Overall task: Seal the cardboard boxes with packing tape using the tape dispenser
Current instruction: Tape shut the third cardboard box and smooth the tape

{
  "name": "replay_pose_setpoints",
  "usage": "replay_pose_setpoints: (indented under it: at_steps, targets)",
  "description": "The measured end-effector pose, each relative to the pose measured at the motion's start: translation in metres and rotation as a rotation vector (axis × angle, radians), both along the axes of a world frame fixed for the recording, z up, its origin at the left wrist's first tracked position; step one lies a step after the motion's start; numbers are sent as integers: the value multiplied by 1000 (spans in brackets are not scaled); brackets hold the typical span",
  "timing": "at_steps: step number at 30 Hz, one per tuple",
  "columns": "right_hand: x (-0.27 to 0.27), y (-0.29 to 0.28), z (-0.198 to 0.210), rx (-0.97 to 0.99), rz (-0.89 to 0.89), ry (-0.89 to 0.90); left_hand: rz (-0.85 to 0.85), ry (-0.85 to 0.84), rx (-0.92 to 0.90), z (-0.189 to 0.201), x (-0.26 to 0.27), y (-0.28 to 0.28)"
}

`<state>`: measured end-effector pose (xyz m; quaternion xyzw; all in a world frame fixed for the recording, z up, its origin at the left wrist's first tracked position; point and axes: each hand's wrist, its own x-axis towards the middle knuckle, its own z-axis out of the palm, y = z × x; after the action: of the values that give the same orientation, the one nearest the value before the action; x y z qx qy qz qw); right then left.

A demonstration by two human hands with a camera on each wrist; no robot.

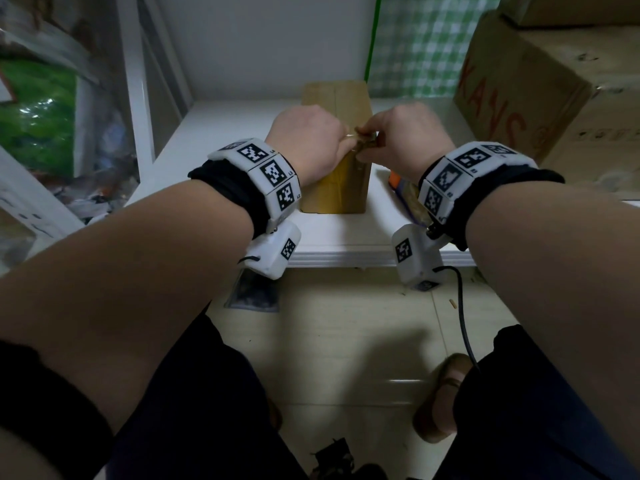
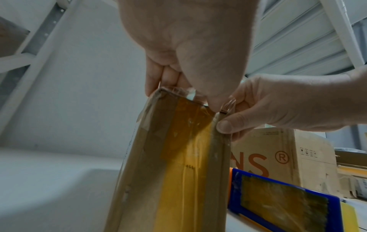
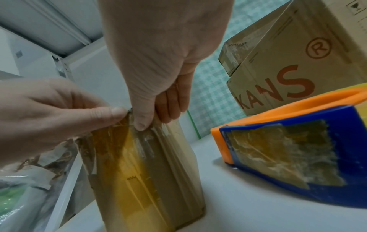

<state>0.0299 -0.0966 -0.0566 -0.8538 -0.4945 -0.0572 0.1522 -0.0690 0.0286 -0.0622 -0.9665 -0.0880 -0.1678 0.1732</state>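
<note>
A small cardboard box point(image 1: 337, 98) stands upright on the white table point(image 1: 332, 233), with a strip of yellow-brown tape point(image 2: 184, 164) down its near face. My left hand point(image 1: 341, 142) pinches the box's top near edge, thumb on the taped front and fingers over the top. My right hand point(image 1: 369, 138) pinches the same edge at the right corner, where a crumpled bit of clear tape point(image 2: 228, 104) sticks up. The blue and orange tape dispenser point(image 3: 288, 149) lies on the table to the right of the box, held by neither hand and partly hidden behind my right wrist in the head view.
A large cardboard box printed KANS point(image 1: 512, 98) stands at the right with more boxes on top. A white frame point(image 1: 138, 98) and plastic bags point(image 1: 38, 116) are to the left. The table's front edge point(image 1: 346, 259) is close to my wrists; tiled floor lies below.
</note>
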Motion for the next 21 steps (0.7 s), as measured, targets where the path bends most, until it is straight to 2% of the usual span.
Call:
replay_pose_setpoints:
  at_steps: [11,21]
  targets:
    - [-3,-1,0,-38,26,-58,11,-13,-12,-2,3,3]
    - [-5,2,2,-117,-26,-83,28,-2,-42,0,1,2]
